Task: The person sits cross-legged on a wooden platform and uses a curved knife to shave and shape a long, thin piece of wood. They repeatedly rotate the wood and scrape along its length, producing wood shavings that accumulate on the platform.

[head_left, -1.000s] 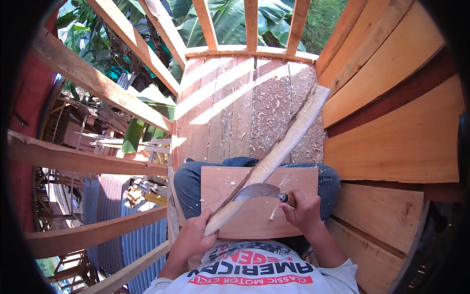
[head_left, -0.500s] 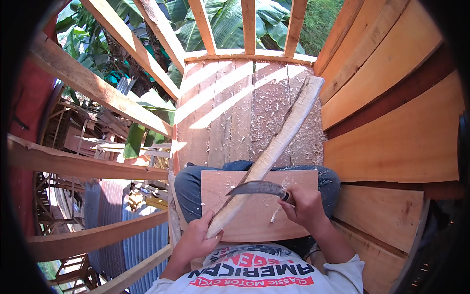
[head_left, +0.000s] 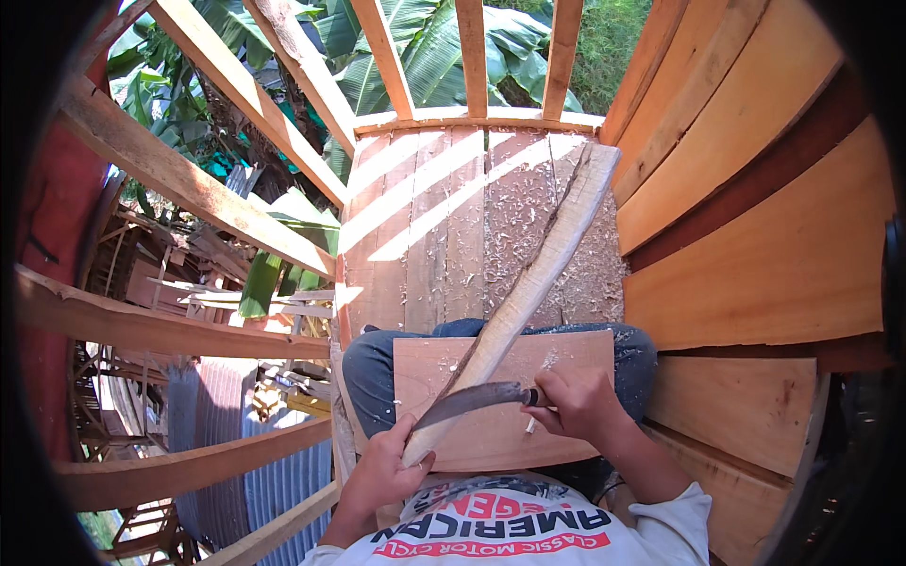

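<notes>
Since the earlier frames, the curved blade (head_left: 467, 401) has been drawn down the long wooden stick (head_left: 528, 292), closer to the left hand (head_left: 385, 472), while the stick has kept its slant.

Both forearms are brought in from the lower edge. The left hand is closed around the near end of the stick, thumb on top, just below the board (head_left: 500, 396) that is laid across the knees. The right hand (head_left: 576, 406) is curled tight around the blade's handle, at the right of the stick, with its knuckles turned upward. The blade is set crosswise on the stick, its tip pointed toward the left hand.

From the board, the stick is stretched up and to the right, with its far end rested on the plank floor (head_left: 444, 226), where shavings (head_left: 576, 283) are strewn beside it.
</notes>
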`<state>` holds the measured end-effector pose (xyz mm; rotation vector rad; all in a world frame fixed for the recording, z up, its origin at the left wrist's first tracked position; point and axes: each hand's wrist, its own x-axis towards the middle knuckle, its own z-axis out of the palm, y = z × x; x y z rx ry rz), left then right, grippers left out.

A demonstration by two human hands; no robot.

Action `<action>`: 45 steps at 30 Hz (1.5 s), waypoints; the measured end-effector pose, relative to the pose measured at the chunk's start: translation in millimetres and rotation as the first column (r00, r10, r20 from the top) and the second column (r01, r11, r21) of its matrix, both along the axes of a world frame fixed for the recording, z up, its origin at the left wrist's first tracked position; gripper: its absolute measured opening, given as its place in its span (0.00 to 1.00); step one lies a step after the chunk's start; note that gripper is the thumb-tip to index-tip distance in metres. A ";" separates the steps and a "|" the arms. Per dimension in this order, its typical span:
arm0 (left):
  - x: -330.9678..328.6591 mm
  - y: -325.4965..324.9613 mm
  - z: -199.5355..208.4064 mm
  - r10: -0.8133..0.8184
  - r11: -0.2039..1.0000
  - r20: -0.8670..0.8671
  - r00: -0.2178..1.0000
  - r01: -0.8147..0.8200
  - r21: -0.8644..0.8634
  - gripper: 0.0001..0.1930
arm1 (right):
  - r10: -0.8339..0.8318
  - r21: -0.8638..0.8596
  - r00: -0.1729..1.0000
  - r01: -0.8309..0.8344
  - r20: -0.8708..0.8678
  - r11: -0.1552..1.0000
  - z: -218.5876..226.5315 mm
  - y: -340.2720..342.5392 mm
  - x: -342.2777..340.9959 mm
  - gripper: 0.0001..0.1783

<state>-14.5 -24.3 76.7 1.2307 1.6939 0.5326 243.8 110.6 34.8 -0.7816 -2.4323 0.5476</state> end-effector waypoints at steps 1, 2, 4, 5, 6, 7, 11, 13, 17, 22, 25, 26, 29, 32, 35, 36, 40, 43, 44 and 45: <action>-1.2 -1.6 -1.0 -0.011 1.000 0.006 1.000 0.011 0.008 0.18 | -0.100 -0.049 0.993 0.097 -0.057 0.994 -1.0 4.1 -0.7 0.14; -0.4 -4.1 -2.5 -0.019 1.000 0.024 1.000 0.018 0.014 0.18 | -0.197 -0.103 0.975 0.187 -0.098 0.977 -1.5 10.5 2.1 0.14; -0.8 -7.7 -5.7 -0.001 0.999 0.014 1.000 0.001 0.051 0.17 | -0.396 -0.268 0.914 0.361 -0.088 0.893 -4.1 16.3 6.1 0.14; -3.2 -7.6 -8.4 -0.009 0.999 0.017 1.000 0.008 0.044 0.17 | -0.340 -0.234 0.936 0.312 -0.087 0.921 -3.6 9.8 5.0 0.14; -4.9 -6.4 -9.7 -0.016 0.999 0.020 1.000 0.015 0.037 0.17 | -0.283 -0.200 0.956 0.262 -0.084 0.944 -3.6 5.1 3.9 0.14; -4.5 -3.7 -9.0 -0.006 0.999 0.049 0.999 0.004 0.044 0.16 | -0.039 -0.083 0.998 0.035 -0.055 0.996 -4.2 4.1 2.9 0.14; -8.3 -0.3 -5.7 0.032 0.998 0.036 0.999 -0.034 0.057 0.16 | -0.385 -0.256 0.922 0.365 -0.032 0.895 3.0 27.4 8.5 0.17; -8.9 4.5 -6.2 0.024 0.997 0.026 0.999 -0.026 0.078 0.16 | -0.273 -0.130 0.960 0.263 -0.068 0.956 0.7 8.5 2.8 0.17; -14.5 4.5 -1.8 -0.005 0.994 0.057 0.998 -0.002 0.107 0.15 | -0.241 0.103 0.962 0.255 -0.129 0.961 -1.4 11.5 -2.1 0.19; -11.2 13.6 -3.5 0.022 0.993 0.053 0.998 -0.028 0.116 0.15 | -0.246 0.102 0.967 0.252 -0.060 0.962 2.9 -7.3 -11.4 0.17; -12.3 7.2 -2.7 -0.004 0.995 0.071 0.997 -0.003 0.099 0.15 | -0.482 0.005 0.867 0.487 -0.124 0.874 -1.0 13.6 -7.8 0.15; -12.2 8.2 -3.4 -0.015 0.995 0.049 0.999 0.011 0.099 0.15 | -0.556 -0.029 0.819 0.558 -0.142 0.829 0.4 23.1 -4.9 0.15; -8.6 11.8 -4.9 -0.033 0.992 0.040 0.999 0.028 0.120 0.16 | -0.280 -0.020 0.944 0.281 -0.176 0.959 8.6 8.6 -8.4 0.14; -6.6 10.0 -5.3 -0.032 0.990 0.086 0.996 0.020 0.138 0.16 | -0.190 -0.005 0.976 0.191 -0.102 0.982 8.3 -2.2 -9.6 0.15; -8.3 10.8 -8.6 -0.035 0.995 0.053 0.998 0.030 0.099 0.15 | -0.574 -0.247 0.793 0.526 -0.204 0.814 -2.4 11.5 -2.9 0.15; -7.6 10.9 -6.9 -0.041 0.995 0.062 0.997 0.035 0.095 0.15 | -0.418 -0.160 0.886 0.392 -0.198 0.906 -2.0 5.1 -3.0 0.15; -9.2 6.1 -9.0 -0.030 0.996 0.081 0.996 0.023 0.091 0.15 | -0.228 -0.076 0.963 0.219 -0.145 0.973 1.3 -11.2 -9.6 0.15; -3.4 13.8 -9.7 -0.031 0.994 0.046 0.998 0.026 0.105 0.15 | -0.415 -0.223 0.882 0.368 -0.224 0.903 -8.3 -14.4 -13.2 0.15; -3.5 13.1 -10.1 -0.046 0.985 0.068 0.997 0.033 0.171 0.16 | -0.182 -0.059 0.951 0.173 -0.248 0.983 -8.3 -19.8 -16.0 0.12; -2.4 11.5 -11.1 -0.063 0.971 0.089 0.994 0.040 0.236 0.16 | -0.124 -0.026 0.964 0.121 -0.234 0.992 -6.0 -22.1 -16.3 0.13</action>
